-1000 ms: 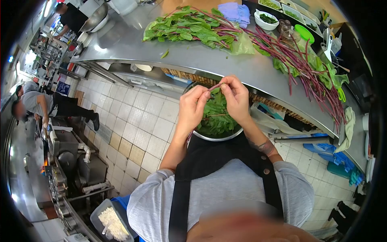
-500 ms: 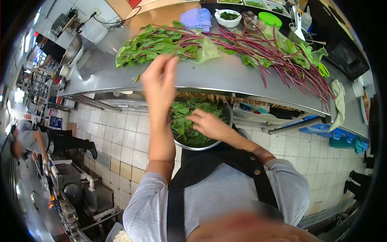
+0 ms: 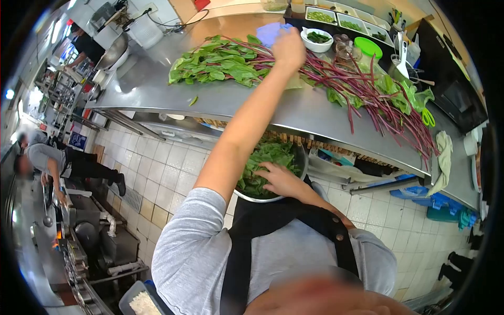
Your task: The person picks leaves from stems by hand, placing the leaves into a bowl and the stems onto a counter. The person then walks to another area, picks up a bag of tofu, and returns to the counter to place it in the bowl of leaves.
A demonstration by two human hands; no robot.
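My left hand [image 3: 290, 48] is stretched far over the counter, above the red stems and overlapping the blue cloth [image 3: 269, 34]; its fingertips are hidden. Low in front of me, my right hand [image 3: 283, 180] lies with fingers apart on the green leaves [image 3: 274, 153]. Those leaves fill a round metal bowl [image 3: 303, 157] held close against my apron. Leafy greens with red stems [image 3: 220, 62] are heaped on the left part of the counter. To the right spreads a pile of long, mostly bare red stems [image 3: 362, 86].
The steel counter [image 3: 142, 89] runs across in front. At its back stand a white bowl of greens [image 3: 317, 40], a green-lidded container [image 3: 368, 47] and trays of chopped greens [image 3: 321, 17]. Green-handled scissors [image 3: 428, 117] lie right. Another person [image 3: 50, 160] works at the left.
My left hand has moved from above the counter's front edge away to the back right, by the blue cloth. My right hand stays at the bowl, its fingers now more spread on the leaves.
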